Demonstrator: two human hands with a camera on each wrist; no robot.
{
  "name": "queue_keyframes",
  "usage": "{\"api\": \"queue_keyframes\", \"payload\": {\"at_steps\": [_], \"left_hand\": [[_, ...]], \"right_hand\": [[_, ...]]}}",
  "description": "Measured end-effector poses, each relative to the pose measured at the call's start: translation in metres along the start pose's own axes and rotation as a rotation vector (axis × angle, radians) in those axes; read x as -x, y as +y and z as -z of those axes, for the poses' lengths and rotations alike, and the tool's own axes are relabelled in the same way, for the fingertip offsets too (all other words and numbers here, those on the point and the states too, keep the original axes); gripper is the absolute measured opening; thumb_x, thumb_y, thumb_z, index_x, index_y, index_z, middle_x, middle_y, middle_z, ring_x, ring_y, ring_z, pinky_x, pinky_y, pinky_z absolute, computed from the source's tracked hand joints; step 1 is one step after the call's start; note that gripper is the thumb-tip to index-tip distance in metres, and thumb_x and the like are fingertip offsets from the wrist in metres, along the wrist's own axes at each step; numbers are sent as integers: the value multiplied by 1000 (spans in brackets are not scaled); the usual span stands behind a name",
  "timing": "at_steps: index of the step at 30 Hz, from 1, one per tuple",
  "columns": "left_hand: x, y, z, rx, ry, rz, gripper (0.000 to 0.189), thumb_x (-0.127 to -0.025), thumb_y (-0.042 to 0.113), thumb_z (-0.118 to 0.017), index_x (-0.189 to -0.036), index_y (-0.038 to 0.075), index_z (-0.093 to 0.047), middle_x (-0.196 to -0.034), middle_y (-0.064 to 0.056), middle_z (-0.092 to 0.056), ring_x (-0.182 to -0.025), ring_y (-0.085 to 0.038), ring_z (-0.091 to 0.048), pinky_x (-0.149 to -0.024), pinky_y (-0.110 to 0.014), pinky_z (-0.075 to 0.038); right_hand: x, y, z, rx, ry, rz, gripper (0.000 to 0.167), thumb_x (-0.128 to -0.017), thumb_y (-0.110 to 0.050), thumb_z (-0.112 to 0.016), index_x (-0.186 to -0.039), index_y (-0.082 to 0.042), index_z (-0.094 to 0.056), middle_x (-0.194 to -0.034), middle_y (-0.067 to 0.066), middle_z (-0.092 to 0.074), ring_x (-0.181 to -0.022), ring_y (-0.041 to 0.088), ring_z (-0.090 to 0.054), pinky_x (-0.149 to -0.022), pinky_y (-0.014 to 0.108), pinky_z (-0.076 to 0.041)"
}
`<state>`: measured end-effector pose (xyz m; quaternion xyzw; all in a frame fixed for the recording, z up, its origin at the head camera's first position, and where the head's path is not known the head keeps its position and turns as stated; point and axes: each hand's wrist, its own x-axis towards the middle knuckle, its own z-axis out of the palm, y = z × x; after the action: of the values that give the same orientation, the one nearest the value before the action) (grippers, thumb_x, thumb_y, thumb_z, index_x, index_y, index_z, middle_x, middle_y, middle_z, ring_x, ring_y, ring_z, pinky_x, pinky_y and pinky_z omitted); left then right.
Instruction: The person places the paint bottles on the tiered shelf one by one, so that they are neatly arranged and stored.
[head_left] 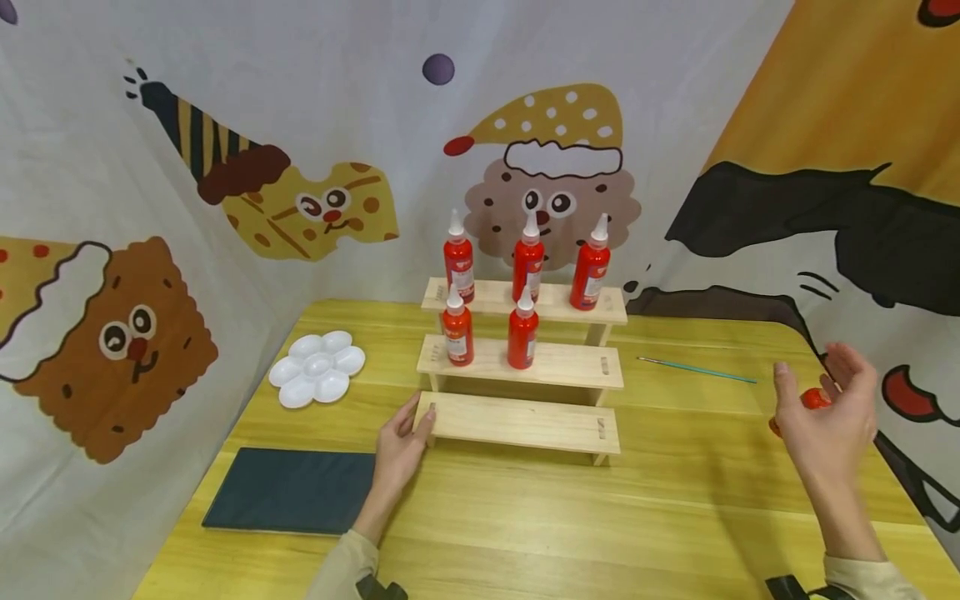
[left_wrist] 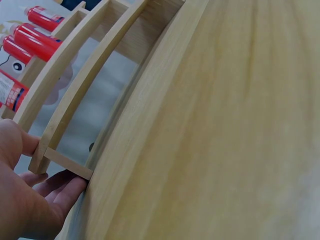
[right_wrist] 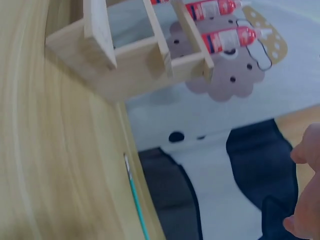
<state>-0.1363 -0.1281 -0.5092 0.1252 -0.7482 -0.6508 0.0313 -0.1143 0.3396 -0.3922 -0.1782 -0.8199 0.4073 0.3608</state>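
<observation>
A three-step wooden rack (head_left: 517, 421) stands mid-table, with its lowest step bare. Three red squeeze bottles (head_left: 592, 273) with white nozzles stand upright on its top step and two red bottles (head_left: 522, 337) on the middle one. At the lowest step's left end, my left hand (head_left: 401, 450) grips the wood, thumb on top and fingers below, as the left wrist view (left_wrist: 30, 200) shows. My right hand (head_left: 832, 417) is raised at the right, thumb and fingers apart. Behind it shows a small red-orange thing (head_left: 816, 398), mostly hidden; its kind is unclear.
A white flower-shaped paint palette (head_left: 317, 367) lies at the left, with a dark flat rectangular board (head_left: 288, 492) nearer me. Right of the rack lies a thin turquoise paintbrush (head_left: 701, 369). A printed cartoon curtain (head_left: 360, 100) hangs behind the table (head_left: 570, 525) and along its sides.
</observation>
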Motion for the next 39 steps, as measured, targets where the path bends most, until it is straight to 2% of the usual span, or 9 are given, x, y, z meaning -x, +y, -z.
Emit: {"api": "queue_keyframes", "payload": {"at_steps": [2,8,14,20,26,33,39], "left_hand": [[0,0,0,1,3,5,52,-98,24,-70,-147,11,-55,-151,-17,-52,-133,-35,-56,-98,-38,-55],[1,1,0,0,-1,13,52,-99,24,-69,-147,11,-55,-150,-18,-52,-131,-36,-57,-96,-38,-56],[1,1,0,10,1,15,52,-99,24,-69,-147,11,-55,-149,-18,-54,-130,-35,-58,-97,-37,-56],[1,2,0,11,0,11,52,-99,23,-69,-147,11,-55,-146,-19,-56,-130,-35,-59,-93,-31,-56],[2,1,-1,2,-6,8,52,-99,25,-68,-147,12,-54,-147,-20,-55,-130,-35,-58,-95,-36,-56],[2,0,-1,11,-7,15,52,-99,24,-68,-147,12,-54,-146,-20,-55,-130,-35,-59,-95,-34,-56],[2,0,0,14,-17,1,53,-99,25,-68,-148,11,-53,-146,-22,-54,-132,-35,-56,-100,-40,-54]], "right_hand": [[-2,6,2,19,33,-41,60,-98,-25,-64,-152,-25,-37,-154,-6,-43,-145,9,-39,-119,19,-28],[-5,26,6,74,105,-138,61,-99,-28,-58,-154,-24,-31,-160,0,-33,-150,12,-28,-123,25,-20],[-6,49,7,68,86,-226,66,-98,-32,-56,-156,-25,-25,-162,3,-27,-152,15,-23,-126,32,-17],[-11,75,7,65,11,-364,74,-97,-34,-57,-159,-26,-17,-167,7,-20,-156,21,-18,-128,41,-13],[-12,96,3,47,-86,-470,80,-98,-35,-59,-161,-24,-11,-168,11,-19,-156,29,-19,-127,43,-18],[-8,108,-9,79,-104,-460,75,-98,-33,-59,-160,-20,-18,-162,16,-34,-148,31,-37,-121,35,-33],[-9,116,-13,116,-124,-484,71,-98,-34,-58,-156,-11,-24,-141,11,-45,-133,32,-44,-113,31,-42]]}}
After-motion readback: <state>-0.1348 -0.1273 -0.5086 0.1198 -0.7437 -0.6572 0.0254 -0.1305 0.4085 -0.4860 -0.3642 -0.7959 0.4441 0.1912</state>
